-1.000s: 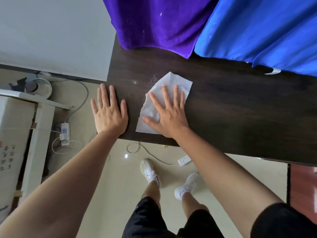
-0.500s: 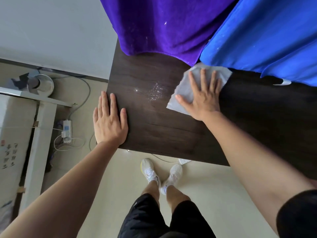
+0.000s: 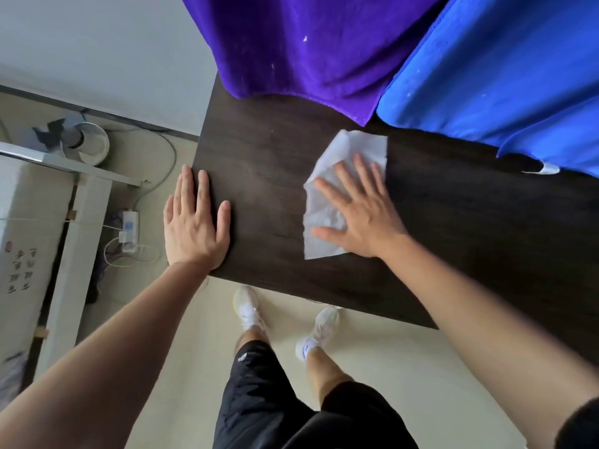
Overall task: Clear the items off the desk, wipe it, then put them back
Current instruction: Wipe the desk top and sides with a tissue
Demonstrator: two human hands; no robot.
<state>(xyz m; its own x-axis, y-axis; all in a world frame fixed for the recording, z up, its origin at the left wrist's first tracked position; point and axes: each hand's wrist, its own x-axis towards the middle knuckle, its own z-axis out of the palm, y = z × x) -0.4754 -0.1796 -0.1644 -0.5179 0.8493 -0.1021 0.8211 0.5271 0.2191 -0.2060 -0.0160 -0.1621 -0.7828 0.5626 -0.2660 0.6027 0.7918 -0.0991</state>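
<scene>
A dark wooden desk (image 3: 275, 176) fills the middle of the head view. A white wipe (image 3: 327, 202) lies flat on it, right of centre. My right hand (image 3: 363, 212) presses down on the wipe with straight, spread fingers. My left hand (image 3: 194, 225) rests flat on the desk's left front corner, fingers straight, partly over the edge.
A purple cloth (image 3: 308, 43) and a blue cloth (image 3: 502, 66) hang over the desk's far edge. On the floor to the left lie a power strip (image 3: 129, 228) with cables and a white box (image 3: 26, 238). My feet stand just below the desk's front edge.
My right hand has slid the wipe back from the far edge near the cloths toward the middle of the desk. The wet speckles at centre left are gone. My left hand stays put.
</scene>
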